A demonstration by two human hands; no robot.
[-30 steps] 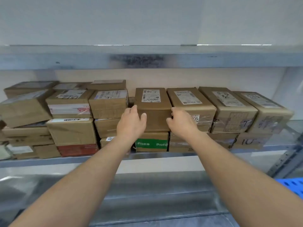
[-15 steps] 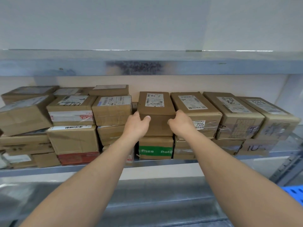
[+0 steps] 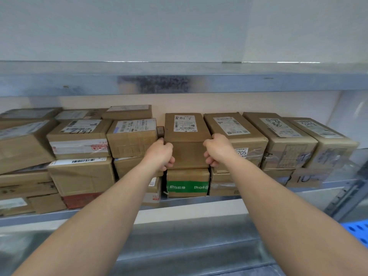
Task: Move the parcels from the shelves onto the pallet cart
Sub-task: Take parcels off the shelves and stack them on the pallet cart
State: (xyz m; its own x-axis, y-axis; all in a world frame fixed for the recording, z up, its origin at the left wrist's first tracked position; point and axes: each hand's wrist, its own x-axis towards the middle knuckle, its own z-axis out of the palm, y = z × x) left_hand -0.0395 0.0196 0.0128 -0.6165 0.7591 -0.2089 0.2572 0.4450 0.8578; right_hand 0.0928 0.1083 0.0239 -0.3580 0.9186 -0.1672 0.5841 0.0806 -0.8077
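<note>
My left hand point(image 3: 160, 154) and right hand point(image 3: 218, 151) curled round the parcel point(image 3: 187, 150), gripping its sides. It sat on the green-taped box point(image 3: 187, 183), mid-row by the shelf point(image 3: 189, 202) front edge. Pickup step, I judged; next called for a straight pull, clear of neighbours point(image 3: 132, 136).

Parcel storeroom, courier-depot type. Galvanised metal shelf point(image 3: 189, 201) packed end to end with brown cardboard parcels point(image 3: 79, 176), stacked two and three high along its front edge. Second metal shelf point(image 3: 258, 84) above. Slotted steel upright point(image 3: 344, 196) at the right end. Printed courier label point(image 3: 184, 123) with barcodes on the middle parcel point(image 3: 187, 154); most others carry similar. Marker-pen number "705" point(image 3: 241, 152) on one box front. Packing tape throughout, one green printed band point(image 3: 187, 187). Blue perforated plastic point(image 3: 356, 230) low right. Plain pale wall point(image 3: 179, 26) above.
</note>
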